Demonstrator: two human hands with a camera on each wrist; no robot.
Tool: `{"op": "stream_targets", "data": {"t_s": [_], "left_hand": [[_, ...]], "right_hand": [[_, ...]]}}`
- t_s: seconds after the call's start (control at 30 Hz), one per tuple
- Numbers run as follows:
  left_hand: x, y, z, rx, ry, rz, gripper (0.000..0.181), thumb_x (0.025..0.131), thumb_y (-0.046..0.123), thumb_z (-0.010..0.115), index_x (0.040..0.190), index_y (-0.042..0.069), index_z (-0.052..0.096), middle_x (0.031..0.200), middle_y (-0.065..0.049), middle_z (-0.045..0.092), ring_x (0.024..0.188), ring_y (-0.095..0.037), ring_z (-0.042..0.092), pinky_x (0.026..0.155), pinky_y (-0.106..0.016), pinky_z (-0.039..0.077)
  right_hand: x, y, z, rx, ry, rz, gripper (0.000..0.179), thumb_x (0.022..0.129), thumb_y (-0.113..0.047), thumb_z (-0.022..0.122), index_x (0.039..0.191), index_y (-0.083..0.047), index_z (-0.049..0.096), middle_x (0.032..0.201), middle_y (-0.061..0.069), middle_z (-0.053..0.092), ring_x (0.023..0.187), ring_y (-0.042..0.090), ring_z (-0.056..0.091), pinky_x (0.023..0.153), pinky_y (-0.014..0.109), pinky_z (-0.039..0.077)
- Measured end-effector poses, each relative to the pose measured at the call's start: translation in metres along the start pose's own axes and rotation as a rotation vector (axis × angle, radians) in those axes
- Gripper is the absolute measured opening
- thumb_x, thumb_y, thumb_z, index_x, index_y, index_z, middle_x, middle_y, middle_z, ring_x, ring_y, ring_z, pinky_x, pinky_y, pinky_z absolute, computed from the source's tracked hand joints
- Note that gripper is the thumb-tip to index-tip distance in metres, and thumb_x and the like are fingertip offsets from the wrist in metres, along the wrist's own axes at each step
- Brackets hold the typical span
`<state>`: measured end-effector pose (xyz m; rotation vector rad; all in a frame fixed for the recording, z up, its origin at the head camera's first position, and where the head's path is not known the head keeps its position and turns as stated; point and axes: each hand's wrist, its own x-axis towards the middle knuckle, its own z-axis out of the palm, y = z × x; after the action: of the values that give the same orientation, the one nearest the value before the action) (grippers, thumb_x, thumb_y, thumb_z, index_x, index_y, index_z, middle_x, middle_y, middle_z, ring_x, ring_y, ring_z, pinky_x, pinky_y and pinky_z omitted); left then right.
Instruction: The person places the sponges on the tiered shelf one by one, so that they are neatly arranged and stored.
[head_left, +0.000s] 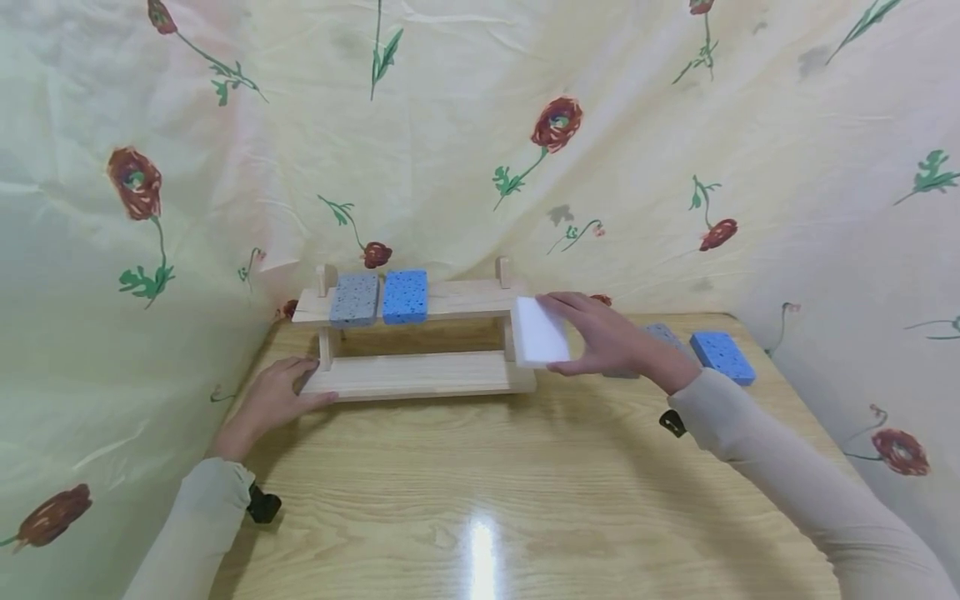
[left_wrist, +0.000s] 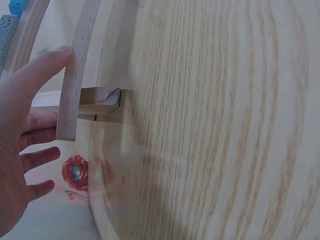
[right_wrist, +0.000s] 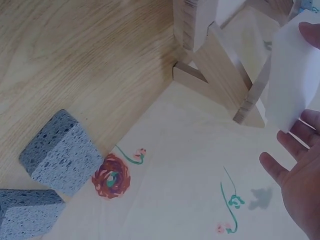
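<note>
A two-tier wooden rack (head_left: pixel 420 375) stands at the back of the table. My left hand (head_left: pixel 273 400) grips the left end of its lower board, thumb on the front edge; in the left wrist view the other fingers (left_wrist: pixel 42 157) are spread behind it. My right hand (head_left: pixel 600 333) holds a smooth white sponge (head_left: pixel 540 332) upright by its edges, at the rack's right end, between thumb and fingers. In the right wrist view the white sponge (right_wrist: pixel 292 70) overlaps the upper board's end. On the upper shelf lie a grey speckled sponge (head_left: pixel 355 300) and a blue one (head_left: pixel 405 297).
Right of the rack, grey sponges (right_wrist: pixel 62 152) lie on the table (head_left: pixel 480 467), partly behind my right forearm in the head view. Farther right is another blue sponge (head_left: pixel 722 357). A flowered cloth (head_left: pixel 450 150) hangs behind and along both sides.
</note>
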<state>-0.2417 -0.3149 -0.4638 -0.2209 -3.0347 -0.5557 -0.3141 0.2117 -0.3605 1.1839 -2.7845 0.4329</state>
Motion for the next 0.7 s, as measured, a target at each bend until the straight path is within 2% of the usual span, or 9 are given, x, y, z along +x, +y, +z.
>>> {"op": "stream_targets", "data": {"t_s": [0.17, 0.47, 0.7], "left_hand": [[0.000, 0.001, 0.000, 0.003, 0.003, 0.007, 0.089, 0.086, 0.063, 0.072, 0.141, -0.005, 0.056, 0.147, -0.032, 0.051, 0.136, -0.053, 0.045, 0.115, -0.066, 0.037], [0.000, 0.000, 0.000, 0.006, 0.004, 0.008, 0.089, 0.086, 0.063, 0.072, 0.141, -0.005, 0.056, 0.147, -0.032, 0.051, 0.137, -0.053, 0.045, 0.115, -0.066, 0.036], [0.000, 0.001, 0.000, 0.007, -0.002, 0.000, 0.090, 0.085, 0.063, 0.072, 0.141, -0.005, 0.055, 0.147, -0.032, 0.051, 0.137, -0.052, 0.045, 0.115, -0.066, 0.036]], "right_hand": [[0.007, 0.001, 0.002, -0.016, 0.040, -0.062, 0.104, 0.077, -0.050, 0.084, 0.158, -0.007, 0.035, 0.154, 0.017, 0.046, 0.133, 0.036, 0.052, 0.102, 0.056, 0.051], [0.016, -0.003, 0.006, 0.010, 0.054, -0.046, 0.106, 0.077, -0.052, 0.084, 0.160, -0.012, 0.033, 0.157, 0.014, 0.044, 0.133, 0.034, 0.051, 0.102, 0.056, 0.051], [0.022, -0.007, 0.007, 0.023, 0.087, -0.057, 0.105, 0.076, -0.049, 0.085, 0.159, -0.010, 0.034, 0.154, 0.015, 0.046, 0.132, 0.035, 0.052, 0.100, 0.057, 0.052]]}}
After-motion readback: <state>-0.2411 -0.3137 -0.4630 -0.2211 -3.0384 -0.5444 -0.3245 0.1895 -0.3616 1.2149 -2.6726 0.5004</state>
